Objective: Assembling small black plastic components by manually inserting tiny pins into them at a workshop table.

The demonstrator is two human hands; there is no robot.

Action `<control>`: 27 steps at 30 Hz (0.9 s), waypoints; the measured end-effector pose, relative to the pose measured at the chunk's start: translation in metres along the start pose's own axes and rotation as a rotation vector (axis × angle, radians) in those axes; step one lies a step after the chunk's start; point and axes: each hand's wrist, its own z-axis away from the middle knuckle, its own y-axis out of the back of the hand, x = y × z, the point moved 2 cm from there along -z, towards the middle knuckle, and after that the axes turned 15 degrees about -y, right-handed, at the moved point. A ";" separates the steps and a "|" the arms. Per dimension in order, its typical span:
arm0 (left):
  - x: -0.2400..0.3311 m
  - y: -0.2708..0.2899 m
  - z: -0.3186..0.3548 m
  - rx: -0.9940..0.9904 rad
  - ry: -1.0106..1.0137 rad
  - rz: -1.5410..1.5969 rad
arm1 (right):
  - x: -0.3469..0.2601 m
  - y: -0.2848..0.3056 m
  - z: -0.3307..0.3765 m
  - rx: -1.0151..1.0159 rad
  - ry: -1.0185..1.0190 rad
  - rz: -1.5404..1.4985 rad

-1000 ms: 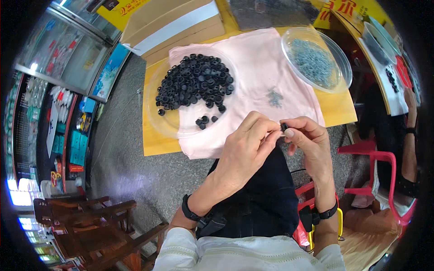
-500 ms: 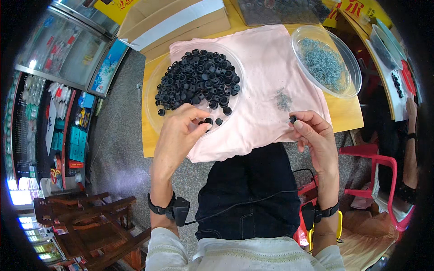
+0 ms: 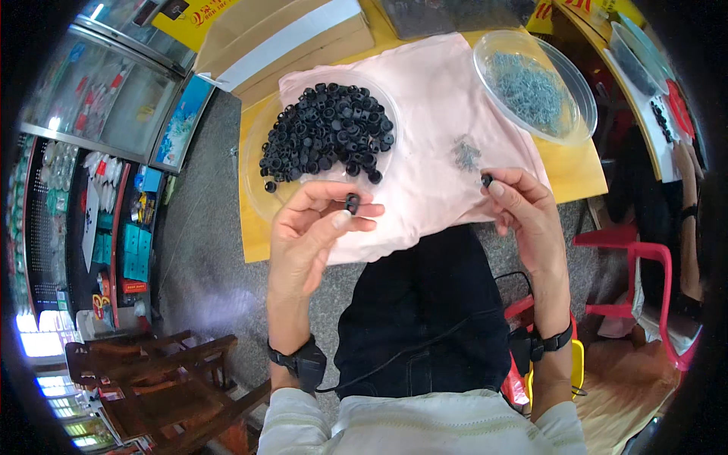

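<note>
Gripping a black cap [image 3: 352,203] in the left hand [image 3: 300,233] and a black piece [image 3: 486,180] in the right hand [image 3: 531,214], mid-frame, leaving a big heap of caps [image 3: 326,133] loose, upper left.

First black piece [image 3: 486,180]: partly covered by right hand [image 3: 528,206]. Second black piece [image 3: 352,202]: partly covered by left hand [image 3: 302,231]. Metal pieces [image 3: 527,87]: too fine, tangled to tell singly. Cardboard box [image 3: 330,47], dark tray [image 3: 455,17]: cut off by upper edge. Co-worker [image 3: 689,254]: cut off by right rim.
</note>
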 end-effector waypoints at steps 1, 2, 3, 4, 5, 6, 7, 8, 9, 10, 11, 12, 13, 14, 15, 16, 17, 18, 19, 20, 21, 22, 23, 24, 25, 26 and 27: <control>-0.003 -0.005 0.004 0.015 0.013 0.045 | -0.001 0.001 0.002 0.004 0.004 -0.017; -0.004 -0.009 0.009 0.013 0.022 0.055 | 0.000 0.001 0.004 0.016 -0.001 -0.015; -0.008 -0.017 0.012 -0.007 0.037 0.111 | -0.001 -0.001 0.008 0.010 0.036 0.012; -0.013 -0.024 0.015 -0.027 0.051 0.170 | -0.002 -0.002 0.013 0.004 0.072 0.041; -0.019 -0.031 0.015 -0.060 0.047 0.156 | -0.003 -0.005 0.018 0.004 0.078 0.029; -0.024 -0.037 0.020 -0.061 0.054 0.174 | -0.004 -0.009 0.025 0.021 0.073 0.039; -0.031 -0.043 0.022 -0.067 0.031 0.127 | -0.004 -0.013 0.031 -0.008 0.093 -0.005; -0.038 -0.049 0.024 -0.073 0.008 0.080 | -0.004 -0.014 0.036 -0.038 0.115 -0.048; -0.040 -0.058 0.026 -0.027 0.022 0.064 | 0.000 -0.013 0.038 -0.074 0.119 -0.069; -0.046 -0.061 0.028 -0.029 0.026 0.080 | 0.001 -0.014 0.042 -0.092 0.119 -0.071; -0.051 -0.063 0.030 -0.014 -0.020 0.057 | 0.003 -0.014 0.044 -0.084 0.112 -0.074; -0.055 -0.066 0.031 0.000 -0.066 0.035 | 0.007 -0.013 0.046 -0.076 0.106 -0.077; -0.056 -0.071 0.031 0.013 -0.067 0.001 | 0.009 -0.013 0.049 -0.067 0.107 -0.070; -0.058 -0.074 0.032 0.011 -0.067 0.010 | 0.010 -0.012 0.051 -0.065 0.123 -0.077; -0.060 -0.075 0.033 -0.018 -0.115 -0.067 | 0.012 -0.012 0.053 -0.067 0.138 -0.086; -0.060 -0.077 0.034 -0.048 -0.163 -0.146 | 0.014 -0.011 0.054 -0.066 0.138 -0.085; -0.061 -0.078 0.034 -0.048 -0.163 -0.144 | 0.016 -0.011 0.055 -0.086 0.125 -0.110; -0.060 -0.080 0.033 -0.096 -0.222 -0.216 | 0.017 -0.011 0.056 -0.106 0.111 -0.137; -0.059 -0.082 0.033 -0.145 -0.281 -0.289 | 0.019 -0.012 0.056 -0.100 0.083 -0.152; -0.059 -0.082 0.032 -0.147 -0.280 -0.289 | 0.021 -0.011 0.056 -0.099 0.084 -0.154; -0.059 -0.084 0.032 -0.155 -0.288 -0.306 | 0.023 -0.011 0.055 -0.111 0.067 -0.182; -0.059 -0.085 0.032 -0.163 -0.297 -0.322 | 0.024 -0.011 0.055 -0.123 0.051 -0.209; -0.060 -0.086 0.031 -0.168 -0.297 -0.323 | 0.023 -0.011 0.055 -0.122 0.054 -0.212; -0.062 -0.086 0.032 -0.143 -0.280 -0.296 | 0.024 -0.010 0.054 -0.124 0.039 -0.241; -0.064 -0.086 0.032 -0.118 -0.262 -0.268 | 0.025 -0.009 0.053 -0.126 0.025 -0.270; -0.065 -0.085 0.033 -0.123 -0.260 -0.268 | 0.025 -0.008 0.052 -0.123 0.028 -0.274; -0.066 -0.085 0.034 -0.093 -0.227 -0.247 | 0.024 -0.008 0.052 -0.128 0.018 -0.276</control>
